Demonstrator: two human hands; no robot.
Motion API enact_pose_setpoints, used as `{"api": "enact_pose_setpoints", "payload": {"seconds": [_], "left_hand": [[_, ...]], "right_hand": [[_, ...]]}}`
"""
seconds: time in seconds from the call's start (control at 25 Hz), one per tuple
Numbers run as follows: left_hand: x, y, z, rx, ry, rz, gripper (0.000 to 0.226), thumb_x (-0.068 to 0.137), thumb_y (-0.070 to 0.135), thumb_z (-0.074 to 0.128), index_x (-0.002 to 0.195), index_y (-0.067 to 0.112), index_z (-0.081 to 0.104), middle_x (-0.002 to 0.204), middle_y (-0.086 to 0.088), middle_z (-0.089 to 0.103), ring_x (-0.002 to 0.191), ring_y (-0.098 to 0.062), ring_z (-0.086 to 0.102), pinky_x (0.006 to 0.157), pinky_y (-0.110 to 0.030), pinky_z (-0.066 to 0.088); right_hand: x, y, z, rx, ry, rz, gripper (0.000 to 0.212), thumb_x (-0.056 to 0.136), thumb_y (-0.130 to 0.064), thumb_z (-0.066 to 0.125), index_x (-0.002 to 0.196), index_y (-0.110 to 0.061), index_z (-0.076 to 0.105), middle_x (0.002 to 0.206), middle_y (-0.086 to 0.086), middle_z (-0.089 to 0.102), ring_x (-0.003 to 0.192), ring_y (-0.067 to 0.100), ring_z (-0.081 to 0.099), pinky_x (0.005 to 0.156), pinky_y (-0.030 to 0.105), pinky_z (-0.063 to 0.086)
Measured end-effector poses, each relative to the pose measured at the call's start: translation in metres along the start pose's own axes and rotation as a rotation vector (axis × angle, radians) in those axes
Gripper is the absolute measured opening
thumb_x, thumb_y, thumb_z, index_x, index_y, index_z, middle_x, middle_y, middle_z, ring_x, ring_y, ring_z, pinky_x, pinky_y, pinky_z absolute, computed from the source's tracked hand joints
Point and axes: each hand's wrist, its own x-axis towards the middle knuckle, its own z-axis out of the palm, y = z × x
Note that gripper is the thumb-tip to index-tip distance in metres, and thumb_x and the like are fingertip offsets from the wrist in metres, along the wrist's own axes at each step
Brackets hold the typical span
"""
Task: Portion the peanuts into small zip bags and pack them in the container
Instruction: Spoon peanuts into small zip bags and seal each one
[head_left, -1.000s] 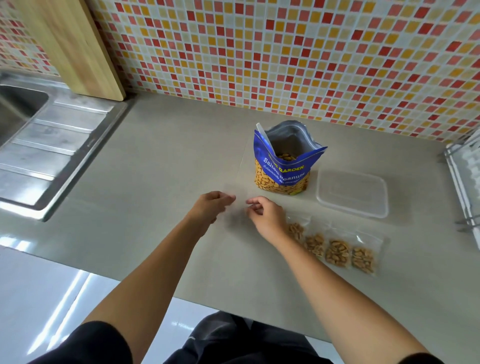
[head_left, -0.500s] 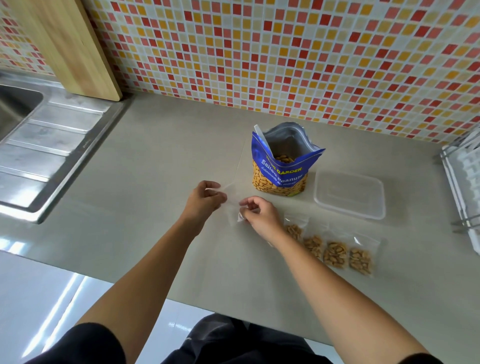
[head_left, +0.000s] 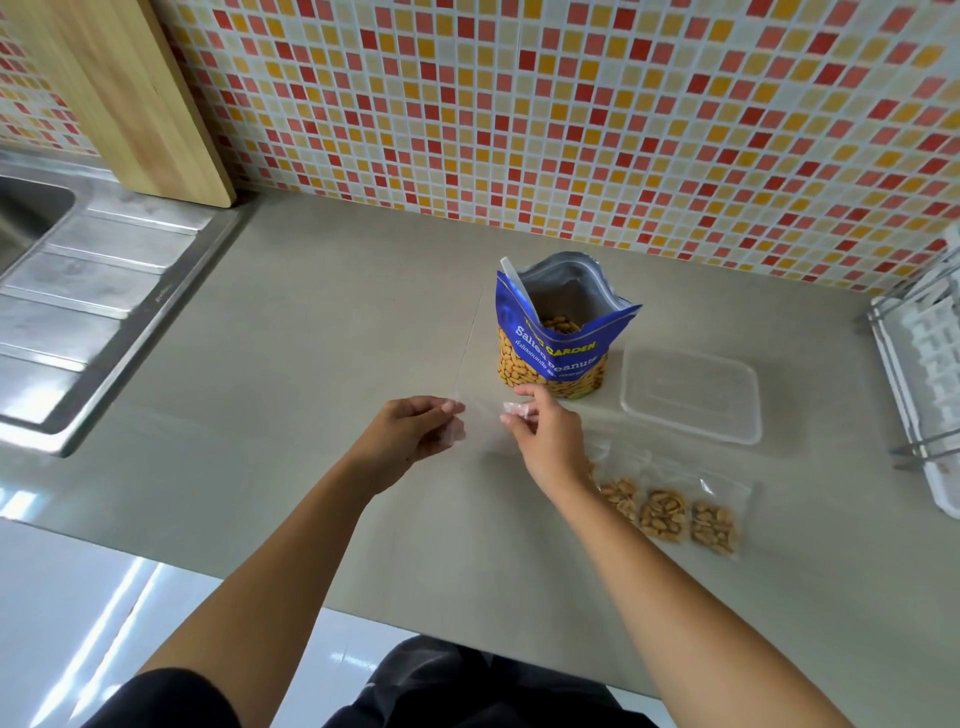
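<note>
An open blue bag of salted peanuts (head_left: 556, 343) stands on the grey counter (head_left: 337, 322), a white spoon handle (head_left: 514, 283) sticking out of it. To its right lies an empty clear plastic container (head_left: 691, 395). My left hand (head_left: 410, 434) and my right hand (head_left: 545, 441) each pinch one side of an empty clear zip bag (head_left: 483, 421), held just above the counter in front of the peanut bag. Several small zip bags filled with peanuts (head_left: 670, 512) lie in a row to the right of my right wrist, one partly hidden by it.
A steel sink with draining board (head_left: 78, 291) fills the left. A wooden cutting board (head_left: 130, 98) leans on the tiled wall (head_left: 571, 104). A white dish rack (head_left: 930, 374) stands at the right edge. The counter's front edge runs below my forearms.
Both hands rose a little off the counter and moved apart, the empty clear zip bag now stretched between them. The filled bags, peanut bag and container stayed put.
</note>
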Motion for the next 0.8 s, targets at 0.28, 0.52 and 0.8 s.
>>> {"api": "enact_pose_setpoints", "payload": {"seconds": [0.28, 0.52, 0.8], "left_hand": [[0.0, 0.004, 0.006, -0.186, -0.099, -0.047, 0.019, 0.09, 0.0, 0.052, 0.079, 0.007, 0.065, 0.063, -0.005, 0.064, 0.06, -0.011, 0.063, 0.058, -0.016, 0.053], [-0.005, -0.001, 0.02, -0.309, -0.112, -0.044, 0.017, 0.091, 0.003, 0.05, 0.078, 0.005, 0.061, 0.064, -0.004, 0.06, 0.055, -0.008, 0.058, 0.055, -0.014, 0.051], [-0.009, 0.017, 0.02, 0.457, 0.168, 0.146, 0.012, 0.084, 0.001, 0.059, 0.08, 0.008, 0.068, 0.066, -0.005, 0.065, 0.052, -0.005, 0.059, 0.058, -0.016, 0.05]], "right_hand": [[0.002, 0.007, -0.008, 0.113, -0.012, 0.135, 0.041, 0.08, -0.017, 0.072, 0.117, -0.016, 0.054, 0.075, -0.003, 0.067, 0.076, 0.014, 0.062, 0.079, 0.027, 0.047], [-0.003, 0.008, -0.008, 0.121, 0.037, 0.079, 0.031, 0.087, -0.006, 0.061, 0.117, -0.01, 0.052, 0.082, 0.002, 0.071, 0.075, 0.011, 0.057, 0.069, 0.015, 0.038], [-0.028, 0.01, -0.03, 0.188, 0.143, -0.031, 0.031, 0.082, -0.021, 0.07, 0.109, -0.014, 0.055, 0.08, -0.011, 0.066, 0.074, -0.004, 0.062, 0.07, 0.014, 0.047]]}}
